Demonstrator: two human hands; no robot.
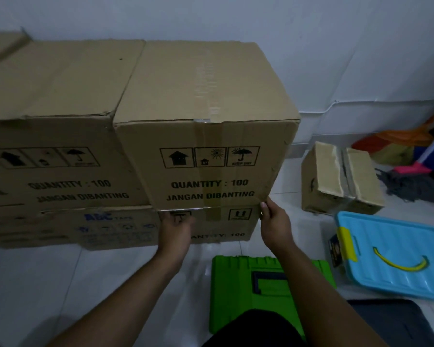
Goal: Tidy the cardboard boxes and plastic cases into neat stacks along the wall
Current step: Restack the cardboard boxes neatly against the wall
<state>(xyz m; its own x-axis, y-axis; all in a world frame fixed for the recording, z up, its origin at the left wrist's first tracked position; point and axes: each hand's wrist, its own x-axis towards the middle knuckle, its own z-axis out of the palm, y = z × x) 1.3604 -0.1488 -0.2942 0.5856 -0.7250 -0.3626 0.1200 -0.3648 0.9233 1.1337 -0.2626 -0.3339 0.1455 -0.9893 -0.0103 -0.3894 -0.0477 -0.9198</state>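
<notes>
A large cardboard box (206,126) printed "QUANTITY : 100" sits tilted on a lower box (233,224) against the wall. My left hand (177,227) is under its front bottom edge, fingers hidden beneath it. My right hand (273,221) grips its lower right corner with thumb and fingers. A second large box (55,136) stands to its left on an "ABC" box (68,229). A small taped box (341,179) lies on the floor at right. A green plastic case (238,291) and a blue lidded case (396,256) lie on the floor near me.
White floor tiles (60,284) spread at lower left. A mop with a pink head (411,171) and coloured bags (396,144) sit in the right corner. A dark mat (396,321) lies at lower right. White wall (336,46) behind.
</notes>
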